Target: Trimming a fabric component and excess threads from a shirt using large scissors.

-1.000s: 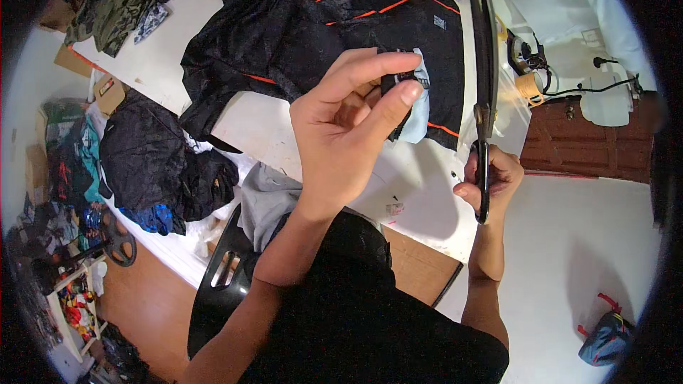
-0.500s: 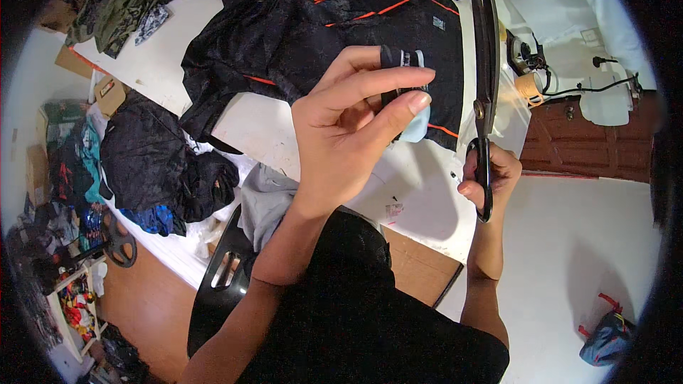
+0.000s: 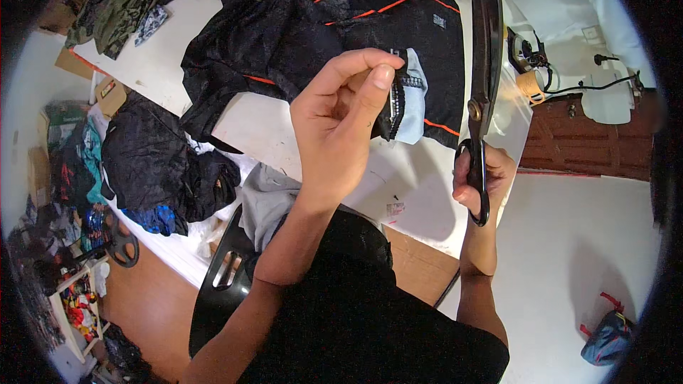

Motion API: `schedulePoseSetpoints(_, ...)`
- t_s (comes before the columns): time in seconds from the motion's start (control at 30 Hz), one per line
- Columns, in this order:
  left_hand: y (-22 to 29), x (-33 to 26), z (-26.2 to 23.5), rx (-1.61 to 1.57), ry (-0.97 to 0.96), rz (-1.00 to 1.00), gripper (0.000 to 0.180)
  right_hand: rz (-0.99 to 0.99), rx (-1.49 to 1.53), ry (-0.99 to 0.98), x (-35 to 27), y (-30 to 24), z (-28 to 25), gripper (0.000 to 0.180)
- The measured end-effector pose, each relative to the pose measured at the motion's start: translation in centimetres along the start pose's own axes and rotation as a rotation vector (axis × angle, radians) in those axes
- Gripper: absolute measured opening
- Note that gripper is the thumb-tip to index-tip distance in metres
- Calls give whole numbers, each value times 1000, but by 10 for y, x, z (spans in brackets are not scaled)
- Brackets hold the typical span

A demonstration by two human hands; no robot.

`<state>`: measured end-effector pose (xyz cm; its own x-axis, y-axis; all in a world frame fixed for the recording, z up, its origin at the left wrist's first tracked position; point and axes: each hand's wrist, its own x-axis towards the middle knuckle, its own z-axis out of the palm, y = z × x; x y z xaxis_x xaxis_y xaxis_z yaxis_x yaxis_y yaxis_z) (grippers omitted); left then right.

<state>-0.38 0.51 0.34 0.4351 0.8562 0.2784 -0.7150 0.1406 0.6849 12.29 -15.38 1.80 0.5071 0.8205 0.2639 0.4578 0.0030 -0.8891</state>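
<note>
A white worktop carries a black garment. Over it, the left hand pinches a pale-blue-and-black cloth piece, probably light, limp, best held by its edge; right of the garment, the right hand grips likely heavy scissors.

The held cloth piece is pale blue and black; the scissors are black; the garment is black with orange lines. The table is white; the draped clothing shows olive camouflage.
</note>
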Motion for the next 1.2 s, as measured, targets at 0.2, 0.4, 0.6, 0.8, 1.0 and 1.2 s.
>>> schedulePoseSetpoints(0.2,7,1,6,-107,8,-43,20,-22,54,-15,4,0,10,53)
schedulePoseSetpoints(0.4,6,-2,3,-57,-28,15,34,-34,66,-36,3,4,10,54)
schedulePoseSetpoints(0.6,3,0,0,28,-65,88,28,-49,65,-41,3,3,11,55)
schedulePoseSetpoints(0.8,7,-3,3,51,12,58,16,-22,80,-17,2,2,16,55)
schedulePoseSetpoints(1.0,4,-3,4,-9,104,-14,14,-30,97,-16,1,3,17,57)
schedulePoseSetpoints(1.2,3,-2,10,-35,4,19,21,18,255,24,0,-4,23,51)
